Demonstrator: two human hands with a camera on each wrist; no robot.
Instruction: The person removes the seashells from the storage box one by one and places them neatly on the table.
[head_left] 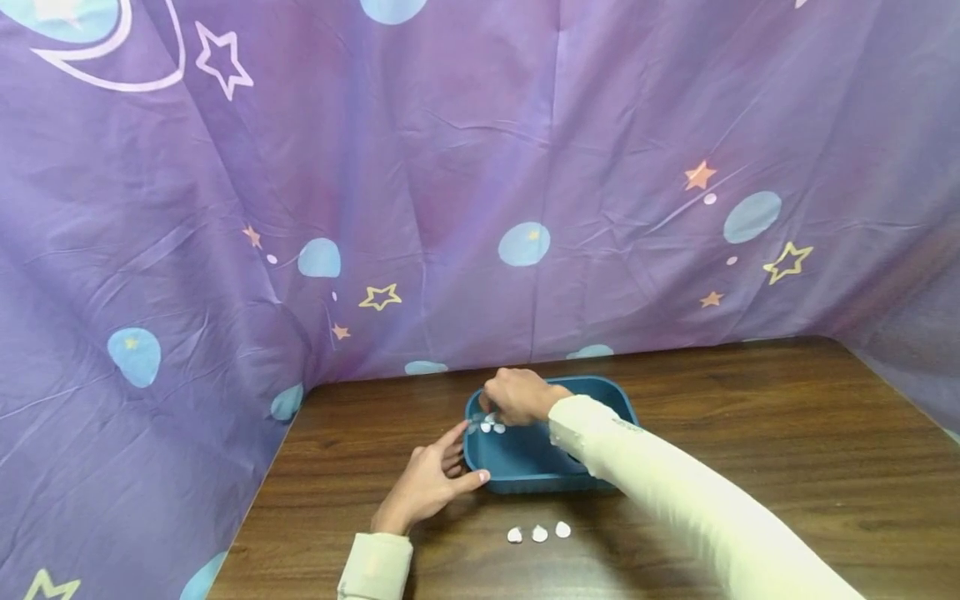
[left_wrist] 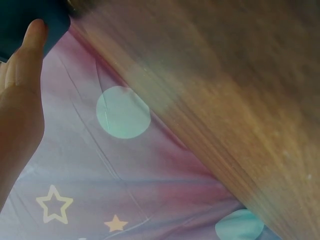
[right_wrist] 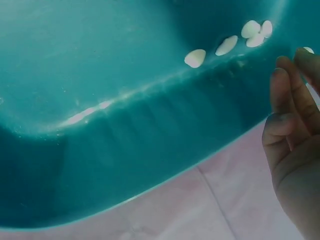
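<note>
A blue plastic basin (head_left: 525, 478) stands on the table. My left hand (head_left: 426, 483) rests against its left side, thumb stretched along the near rim and index finger at the left rim. In the left wrist view the straight thumb lies on the dark basin (left_wrist: 55, 30). My right hand (head_left: 520, 397) reaches into the basin's far left part, fingers bent downward. In the right wrist view its fingertips pinch a small white shell-like piece (right_wrist: 308, 50), partly hidden. Several similar white pieces (right_wrist: 195, 58) lie along the basin's bottom edge.
Three white shell-like pieces (head_left: 539, 533) lie in a row on the brown wooden table (head_left: 750, 433), in front of the basin. A purple curtain (head_left: 450, 167) with stars hangs behind and beside the table. My right sleeve (head_left: 675, 483) crosses the basin's right side.
</note>
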